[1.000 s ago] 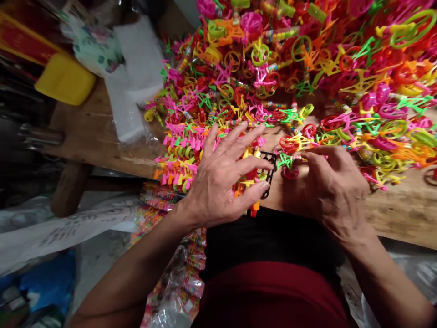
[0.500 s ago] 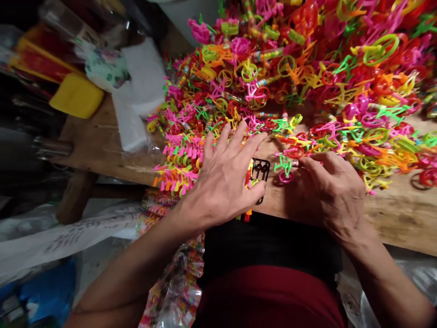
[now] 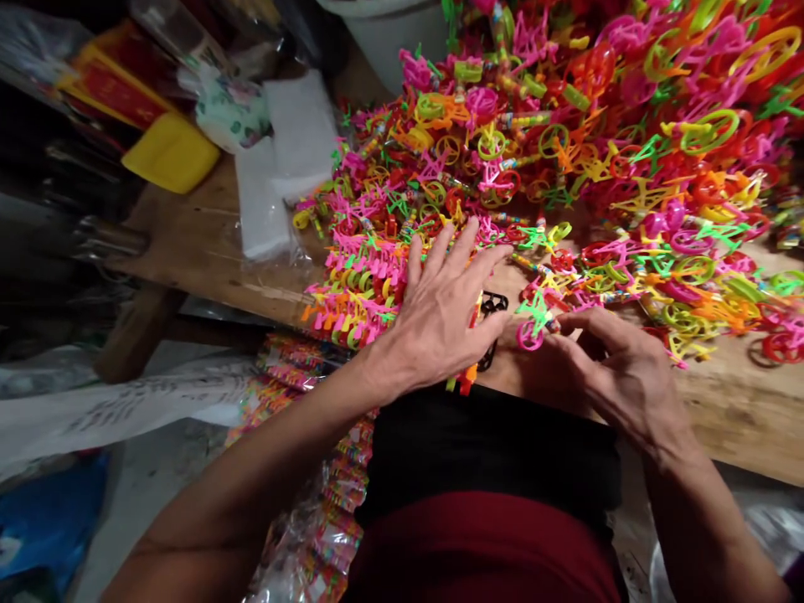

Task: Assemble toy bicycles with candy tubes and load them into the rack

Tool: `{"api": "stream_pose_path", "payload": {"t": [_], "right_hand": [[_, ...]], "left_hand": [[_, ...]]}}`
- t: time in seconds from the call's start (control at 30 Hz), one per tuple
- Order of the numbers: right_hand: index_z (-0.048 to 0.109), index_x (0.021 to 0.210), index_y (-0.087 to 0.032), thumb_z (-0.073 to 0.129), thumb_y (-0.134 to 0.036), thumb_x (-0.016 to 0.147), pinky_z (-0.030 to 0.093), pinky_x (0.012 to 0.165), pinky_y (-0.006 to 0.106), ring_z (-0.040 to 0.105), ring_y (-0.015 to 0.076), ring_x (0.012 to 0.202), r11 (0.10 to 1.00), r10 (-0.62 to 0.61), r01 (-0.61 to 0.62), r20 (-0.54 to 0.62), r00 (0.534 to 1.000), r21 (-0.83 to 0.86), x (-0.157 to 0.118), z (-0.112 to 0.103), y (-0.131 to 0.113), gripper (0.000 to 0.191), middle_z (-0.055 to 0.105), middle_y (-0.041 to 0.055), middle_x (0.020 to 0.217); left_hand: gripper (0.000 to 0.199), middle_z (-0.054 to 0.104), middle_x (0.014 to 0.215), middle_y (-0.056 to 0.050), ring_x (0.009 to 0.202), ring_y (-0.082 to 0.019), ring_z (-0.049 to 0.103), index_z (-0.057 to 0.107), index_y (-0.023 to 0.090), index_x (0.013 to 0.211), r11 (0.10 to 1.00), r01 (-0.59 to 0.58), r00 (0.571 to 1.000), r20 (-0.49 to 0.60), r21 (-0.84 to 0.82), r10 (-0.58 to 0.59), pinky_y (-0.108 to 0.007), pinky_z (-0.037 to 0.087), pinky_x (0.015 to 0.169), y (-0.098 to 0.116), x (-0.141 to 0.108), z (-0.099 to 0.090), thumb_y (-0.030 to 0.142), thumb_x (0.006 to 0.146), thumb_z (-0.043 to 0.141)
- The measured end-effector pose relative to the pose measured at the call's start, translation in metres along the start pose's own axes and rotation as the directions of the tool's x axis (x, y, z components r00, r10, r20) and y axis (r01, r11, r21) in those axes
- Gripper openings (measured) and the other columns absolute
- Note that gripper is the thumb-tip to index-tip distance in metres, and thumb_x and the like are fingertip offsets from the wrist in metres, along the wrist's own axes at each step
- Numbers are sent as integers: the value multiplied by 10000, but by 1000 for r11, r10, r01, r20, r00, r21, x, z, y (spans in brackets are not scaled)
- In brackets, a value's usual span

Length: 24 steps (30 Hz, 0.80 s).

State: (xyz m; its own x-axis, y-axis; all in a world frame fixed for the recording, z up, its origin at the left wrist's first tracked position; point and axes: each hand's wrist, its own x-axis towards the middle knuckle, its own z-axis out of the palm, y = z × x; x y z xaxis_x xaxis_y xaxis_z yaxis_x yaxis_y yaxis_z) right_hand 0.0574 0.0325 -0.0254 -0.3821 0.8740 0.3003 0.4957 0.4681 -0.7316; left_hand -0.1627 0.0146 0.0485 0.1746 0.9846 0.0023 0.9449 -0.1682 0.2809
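My left hand [image 3: 436,327] lies flat with its fingers spread, palm down, over small plastic toys and part of a black slotted rack [image 3: 495,303]. What is under the palm is hidden. Thumb and forefinger of my right hand [image 3: 628,381] pinch the end of a small toy [image 3: 533,313], with a green figure and a pink ring on a short tube of coloured beads or candy. Left of my left hand, pink, yellow and orange toys [image 3: 361,289] lie in neat rows. Behind both hands spreads a large heap of similar loose toys [image 3: 565,134].
A wooden table [image 3: 729,410] bears everything. White sheets [image 3: 301,126], a yellow scoop-like piece [image 3: 171,152] and a floral bundle [image 3: 232,113] are at the back left. A pale bucket [image 3: 389,42] stands behind. A strip of printed packets [image 3: 342,502] hangs off the front edge.
The view has shifted, so the scene sits a little further right. My right hand has drawn the green and pink toy slightly up from the table. My left hand stays spread in place.
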Motion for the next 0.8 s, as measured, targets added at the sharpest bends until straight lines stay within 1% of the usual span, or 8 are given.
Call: {"api": "stream_pose_path", "payload": {"t": [0.1,0.2,0.27,0.37,0.43,0.53,0.7,0.8], "right_hand": [[751,977,-216,648,-265,934,478,631,256,646,138,680,991,33,-37,34,999,131,4,-3,-1,122,732,16,827],[731,979,-225,647,-237,926,513,678,268,663,145,723,951,144,-127,-40,989,283,0,10,-6,101,727,11,837],[714,971,-221,644,-220,909,529,687,285,670,156,737,938,163,-122,-102,981,323,-4,26,-10,93,732,23,866],[720,979,-210,619,-202,900,534,682,302,680,170,742,969,70,-28,-166,984,245,-3,50,-12,128,750,43,891],[734,1018,-213,605,-204,918,535,703,308,684,173,760,973,41,5,-196,980,229,3,62,-12,164,758,42,903],[755,1030,-228,598,-247,948,518,707,317,643,171,735,973,61,-12,-201,978,232,15,70,-11,178,747,25,847],[743,951,-227,554,-261,964,490,695,314,616,171,720,984,40,-7,-185,982,178,24,70,-10,192,737,23,817],[711,925,-223,547,-260,951,473,674,311,617,178,710,997,-20,31,-169,985,65,23,69,-10,170,710,28,781]], "left_hand": [[466,417,1642,-130,1558,-333,325,504,226,1472,999,-37,999,-39,18,38,-665,131,1267,-3,3,-6,396,1041,454],[407,534,1557,-110,1512,-297,410,571,203,1399,993,-91,989,-113,74,98,-615,156,1283,-10,10,-8,353,1063,399],[383,613,1470,-100,1439,-273,500,610,185,1336,986,-142,982,-115,85,152,-568,242,1266,-18,15,-6,319,1066,373],[379,713,1264,-107,1231,-246,642,652,147,1215,980,-188,979,-68,69,193,-485,408,1163,-26,20,1,246,1057,322],[366,724,1171,-124,1146,-253,664,664,132,1136,981,-179,981,-62,74,183,-452,465,1083,-28,21,5,227,1044,323],[338,717,1100,-124,1089,-260,665,656,140,1065,983,-159,984,-66,87,165,-444,477,1039,-27,21,7,213,1034,327],[304,702,1065,-104,1085,-266,657,629,165,1056,985,-149,986,-62,81,155,-448,470,1041,-26,20,6,219,1040,331],[310,700,1074,-101,1083,-276,658,623,182,1058,987,-141,988,-46,81,145,-459,470,1050,-26,21,6,234,1053,318]]}}
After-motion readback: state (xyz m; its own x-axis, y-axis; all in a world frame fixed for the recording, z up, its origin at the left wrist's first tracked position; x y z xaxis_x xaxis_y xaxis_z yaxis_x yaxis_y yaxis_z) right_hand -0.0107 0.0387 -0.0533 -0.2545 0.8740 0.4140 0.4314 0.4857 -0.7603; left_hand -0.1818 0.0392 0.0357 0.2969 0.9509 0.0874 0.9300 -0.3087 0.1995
